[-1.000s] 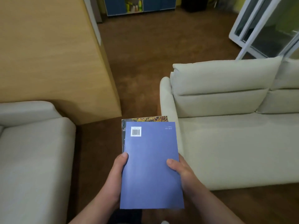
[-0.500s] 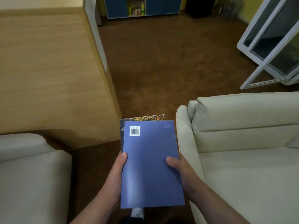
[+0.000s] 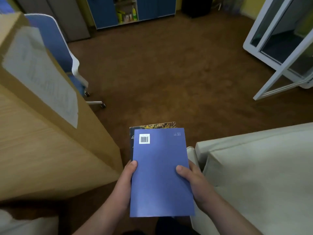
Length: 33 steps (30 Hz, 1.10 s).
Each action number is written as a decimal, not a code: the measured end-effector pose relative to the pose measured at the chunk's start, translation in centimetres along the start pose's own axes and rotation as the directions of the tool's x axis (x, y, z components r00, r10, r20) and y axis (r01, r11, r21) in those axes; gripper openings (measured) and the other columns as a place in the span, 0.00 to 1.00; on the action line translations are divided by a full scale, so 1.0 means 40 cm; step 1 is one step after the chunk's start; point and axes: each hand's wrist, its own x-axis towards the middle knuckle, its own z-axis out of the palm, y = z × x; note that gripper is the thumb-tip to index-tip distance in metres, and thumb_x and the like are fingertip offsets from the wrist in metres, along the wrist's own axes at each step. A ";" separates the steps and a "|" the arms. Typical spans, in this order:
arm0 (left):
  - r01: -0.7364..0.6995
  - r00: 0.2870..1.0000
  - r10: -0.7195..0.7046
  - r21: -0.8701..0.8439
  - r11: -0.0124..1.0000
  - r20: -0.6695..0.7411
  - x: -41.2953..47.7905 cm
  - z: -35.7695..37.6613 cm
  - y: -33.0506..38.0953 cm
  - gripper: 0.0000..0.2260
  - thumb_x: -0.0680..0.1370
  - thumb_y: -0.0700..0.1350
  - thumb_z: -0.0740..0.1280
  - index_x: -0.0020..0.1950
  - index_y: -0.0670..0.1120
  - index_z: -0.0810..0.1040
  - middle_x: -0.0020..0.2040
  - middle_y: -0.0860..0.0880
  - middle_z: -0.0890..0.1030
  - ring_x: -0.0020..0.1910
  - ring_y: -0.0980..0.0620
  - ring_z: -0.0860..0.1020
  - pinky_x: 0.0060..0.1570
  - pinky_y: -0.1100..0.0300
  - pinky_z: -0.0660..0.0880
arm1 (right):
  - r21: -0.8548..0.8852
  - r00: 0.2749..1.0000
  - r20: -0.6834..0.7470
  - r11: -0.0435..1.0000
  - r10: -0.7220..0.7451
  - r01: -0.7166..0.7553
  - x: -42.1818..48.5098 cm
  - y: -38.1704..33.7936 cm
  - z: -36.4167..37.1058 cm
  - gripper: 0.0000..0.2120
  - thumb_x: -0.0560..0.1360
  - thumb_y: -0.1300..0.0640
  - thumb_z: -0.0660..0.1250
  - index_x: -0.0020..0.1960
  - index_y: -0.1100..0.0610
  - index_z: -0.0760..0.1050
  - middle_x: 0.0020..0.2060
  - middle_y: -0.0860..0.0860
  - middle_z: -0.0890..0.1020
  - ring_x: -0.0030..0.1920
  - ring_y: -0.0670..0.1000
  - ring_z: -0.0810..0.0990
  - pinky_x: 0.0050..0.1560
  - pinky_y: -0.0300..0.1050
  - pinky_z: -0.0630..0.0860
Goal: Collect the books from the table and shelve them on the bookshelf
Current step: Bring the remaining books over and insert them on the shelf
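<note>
I carry a small stack of books in front of me. On top lies a blue book (image 3: 160, 173), back cover up, with a white barcode label at its upper left. Beneath it a dark book with a gold-patterned cover (image 3: 157, 125) peeks out at the top and left edge. My left hand (image 3: 126, 182) grips the stack's left edge, thumb on the blue cover. My right hand (image 3: 193, 182) grips the right edge, thumb on top. A blue cabinet with an open shelf compartment (image 3: 126, 11) stands at the far wall.
A wooden desk side panel (image 3: 50, 150) with a white paper (image 3: 42, 73) on it fills the left. A blue office chair (image 3: 55, 44) stands behind it. A cream sofa (image 3: 254, 175) is at the right, an open white glass door (image 3: 284, 61) at the far right. Brown carpet lies ahead.
The view has moved forward past the sofa and tilted up, bringing the chair and far cabinet into sight. Both hands keep the same hold on the books.
</note>
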 end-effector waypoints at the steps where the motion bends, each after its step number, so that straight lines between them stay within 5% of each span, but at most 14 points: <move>1: 0.004 1.000 -0.004 0.001 1.000 0.008 0.035 0.023 0.033 0.29 0.71 0.60 0.63 0.67 0.46 0.76 0.59 0.39 0.83 0.50 0.40 0.84 0.48 0.46 0.81 | 0.007 1.000 -0.004 1.000 -0.004 0.004 0.038 -0.028 -0.016 0.38 0.60 0.42 0.76 0.67 0.54 0.74 0.58 0.54 0.85 0.57 0.59 0.85 0.59 0.60 0.80; 7: -0.014 1.000 0.010 0.145 0.989 0.025 0.243 0.120 0.234 0.26 0.71 0.59 0.66 0.64 0.46 0.77 0.56 0.41 0.85 0.47 0.41 0.85 0.44 0.48 0.79 | 0.058 0.997 -0.078 0.998 -0.024 0.029 0.252 -0.185 -0.088 0.36 0.60 0.43 0.75 0.65 0.55 0.76 0.58 0.54 0.85 0.55 0.59 0.86 0.52 0.54 0.81; 11: -0.030 0.999 0.024 0.311 0.950 0.025 0.419 0.149 0.378 0.38 0.63 0.64 0.73 0.69 0.47 0.74 0.60 0.41 0.83 0.57 0.37 0.82 0.60 0.39 0.76 | 0.073 0.993 -0.113 0.996 -0.045 0.053 0.404 -0.277 -0.122 0.35 0.60 0.43 0.75 0.65 0.55 0.76 0.56 0.54 0.86 0.52 0.58 0.87 0.47 0.51 0.82; 14: -0.044 0.998 0.023 0.341 0.939 0.064 0.560 0.183 0.471 0.36 0.62 0.64 0.71 0.66 0.46 0.76 0.58 0.39 0.83 0.52 0.38 0.83 0.50 0.44 0.79 | 0.080 0.986 -0.156 0.994 -0.067 0.080 0.532 -0.348 -0.138 0.36 0.61 0.43 0.75 0.66 0.56 0.75 0.55 0.55 0.86 0.52 0.58 0.87 0.44 0.48 0.82; 22: -0.100 0.988 0.054 0.337 0.936 0.144 0.880 0.198 0.803 0.36 0.63 0.61 0.72 0.68 0.48 0.73 0.58 0.42 0.84 0.54 0.39 0.83 0.49 0.45 0.79 | 0.073 0.974 -0.219 0.995 -0.050 0.068 0.914 -0.564 -0.110 0.37 0.61 0.45 0.75 0.67 0.57 0.74 0.58 0.57 0.85 0.54 0.61 0.86 0.49 0.54 0.82; 33: -0.148 0.988 0.152 0.113 0.982 -0.020 1.086 0.082 1.180 0.30 0.67 0.55 0.71 0.67 0.47 0.72 0.58 0.40 0.84 0.53 0.35 0.83 0.53 0.40 0.79 | -0.050 1.000 -0.005 0.999 -0.003 0.003 1.391 -0.819 0.057 0.37 0.59 0.47 0.76 0.65 0.58 0.74 0.56 0.56 0.86 0.52 0.60 0.87 0.45 0.50 0.83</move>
